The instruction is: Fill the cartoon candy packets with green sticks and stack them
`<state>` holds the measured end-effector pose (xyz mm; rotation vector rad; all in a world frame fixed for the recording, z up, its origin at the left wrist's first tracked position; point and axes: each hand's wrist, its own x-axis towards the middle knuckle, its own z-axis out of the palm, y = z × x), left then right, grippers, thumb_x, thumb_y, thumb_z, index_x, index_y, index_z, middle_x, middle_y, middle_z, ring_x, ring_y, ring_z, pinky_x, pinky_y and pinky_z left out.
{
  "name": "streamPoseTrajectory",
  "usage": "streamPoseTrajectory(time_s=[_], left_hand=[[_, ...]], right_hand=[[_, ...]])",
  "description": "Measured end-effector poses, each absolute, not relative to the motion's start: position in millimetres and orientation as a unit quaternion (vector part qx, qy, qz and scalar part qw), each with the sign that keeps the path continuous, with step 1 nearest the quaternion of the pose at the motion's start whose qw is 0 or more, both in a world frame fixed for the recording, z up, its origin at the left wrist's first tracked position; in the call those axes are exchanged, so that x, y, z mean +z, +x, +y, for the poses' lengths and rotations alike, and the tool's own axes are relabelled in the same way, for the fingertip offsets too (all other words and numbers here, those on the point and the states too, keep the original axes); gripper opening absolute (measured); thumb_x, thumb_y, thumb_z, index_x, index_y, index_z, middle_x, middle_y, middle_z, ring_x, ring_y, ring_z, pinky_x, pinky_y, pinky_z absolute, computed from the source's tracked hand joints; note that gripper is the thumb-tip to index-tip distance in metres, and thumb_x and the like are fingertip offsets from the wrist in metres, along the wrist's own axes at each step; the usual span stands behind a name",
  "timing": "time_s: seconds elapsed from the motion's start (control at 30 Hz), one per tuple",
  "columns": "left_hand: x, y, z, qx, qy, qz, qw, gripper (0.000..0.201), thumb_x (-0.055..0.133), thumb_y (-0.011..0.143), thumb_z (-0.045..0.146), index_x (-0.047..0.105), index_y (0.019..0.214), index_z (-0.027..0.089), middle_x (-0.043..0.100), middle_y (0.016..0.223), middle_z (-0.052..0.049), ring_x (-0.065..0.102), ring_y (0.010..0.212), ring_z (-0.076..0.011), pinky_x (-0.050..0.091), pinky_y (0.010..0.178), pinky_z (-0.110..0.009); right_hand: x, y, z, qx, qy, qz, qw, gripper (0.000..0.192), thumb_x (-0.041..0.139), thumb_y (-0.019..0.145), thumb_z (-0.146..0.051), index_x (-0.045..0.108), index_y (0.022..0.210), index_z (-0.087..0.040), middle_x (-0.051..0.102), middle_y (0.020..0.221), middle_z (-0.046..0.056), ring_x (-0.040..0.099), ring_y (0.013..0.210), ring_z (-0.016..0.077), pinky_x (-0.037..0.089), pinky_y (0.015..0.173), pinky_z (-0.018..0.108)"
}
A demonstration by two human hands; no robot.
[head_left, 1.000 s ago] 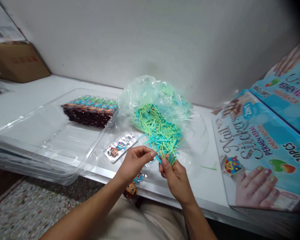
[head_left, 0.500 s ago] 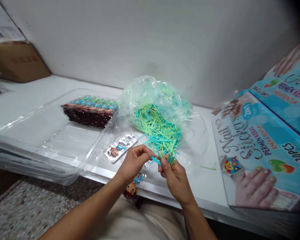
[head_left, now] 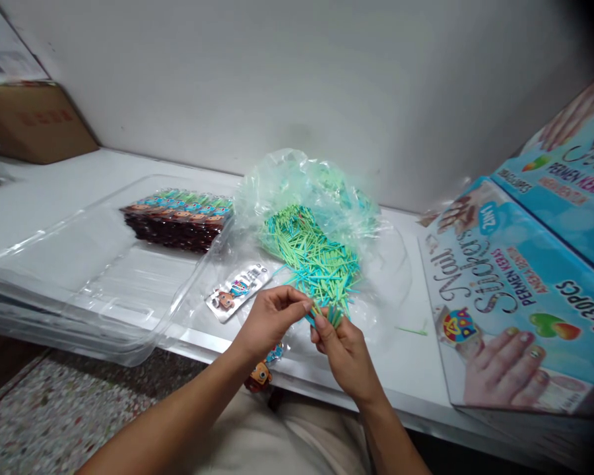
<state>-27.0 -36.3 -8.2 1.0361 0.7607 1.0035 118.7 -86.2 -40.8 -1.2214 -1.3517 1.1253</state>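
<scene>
My right hand (head_left: 344, 353) is closed round a small bunch of thin green and blue sticks (head_left: 333, 315). Beside it, my left hand (head_left: 272, 318) pinches with thumb and forefinger at the left side of that bunch; the fingertips cover whatever they grip. Just behind both hands, a heap of loose green and blue sticks (head_left: 317, 254) spills from a clear plastic bag (head_left: 287, 175). Left of the heap lies a flat sachet with a cartoon face (head_left: 235, 293). Another cartoon-printed packet (head_left: 260, 375) shows below my left wrist, partly hidden by it.
A clear plastic tray (head_left: 103, 290) on the left holds a stack of printed packets (head_left: 178, 221). Blue printed boxes (head_left: 515, 297) stand at the right. A brown carton (head_left: 34, 122) sits at the back left. A few stray sticks (head_left: 412, 330) lie on the white table (head_left: 396, 369).
My left fingertips have moved slightly right, closer against the bunch. The blue sticks that stuck out between the hands are now mostly covered. My right hand has hardly moved.
</scene>
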Motion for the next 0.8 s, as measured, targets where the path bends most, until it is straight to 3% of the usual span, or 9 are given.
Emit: streamPoseTrajectory(time_s=[0.2, 0.3, 0.67, 0.8], left_hand=[[-2.9, -27.6, -33.8, 0.433, 0.489, 0.369, 0.662, 0.008, 0.066, 0.07, 0.021, 0.064, 0.068, 0.013, 0.065, 0.077, -0.003, 0.057, 0.074, -0.0133, 0.044, 0.073, -0.025], [3.2, -23.1, -31.7, 0.413, 0.521, 0.37, 0.649, 0.013, 0.067, 0.07, 0.023, 0.068, 0.079, 0.013, 0.065, 0.077, -0.003, 0.058, 0.074, -0.0141, 0.044, 0.074, -0.026], [0.6, -20.3, -30.0, 0.432, 0.525, 0.385, 0.624, 0.007, 0.058, 0.068, 0.016, 0.056, 0.061, 0.015, 0.064, 0.073, -0.002, 0.058, 0.073, -0.0134, 0.044, 0.072, -0.025], [5.8, -22.1, -28.0, 0.387, 0.569, 0.397, 0.608, 0.007, 0.056, 0.069, 0.017, 0.062, 0.07, 0.014, 0.066, 0.077, -0.003, 0.06, 0.077, -0.0149, 0.045, 0.074, -0.027]], right_hand=[[-41.9, 116.0, -82.8, 0.591, -0.422, -0.481, 0.492, 0.037, 0.049, 0.091, -0.047, 0.049, 0.07, -0.017, 0.042, 0.059, -0.005, 0.033, 0.046, 0.0065, 0.026, 0.044, 0.022], [-42.4, 115.7, -81.5, 0.587, -0.421, -0.492, 0.485, 0.036, 0.05, 0.091, -0.046, 0.049, 0.07, -0.017, 0.042, 0.058, -0.005, 0.033, 0.046, 0.006, 0.025, 0.044, 0.022], [-46.5, 119.4, -83.6, 0.605, -0.405, -0.475, 0.494, 0.036, 0.05, 0.092, -0.044, 0.05, 0.069, -0.017, 0.042, 0.058, -0.005, 0.033, 0.046, 0.0052, 0.025, 0.044, 0.021], [-49.5, 118.9, -82.0, 0.617, -0.395, -0.48, 0.483, 0.037, 0.049, 0.093, -0.043, 0.049, 0.068, -0.016, 0.041, 0.057, -0.005, 0.034, 0.046, 0.0051, 0.025, 0.044, 0.021]])
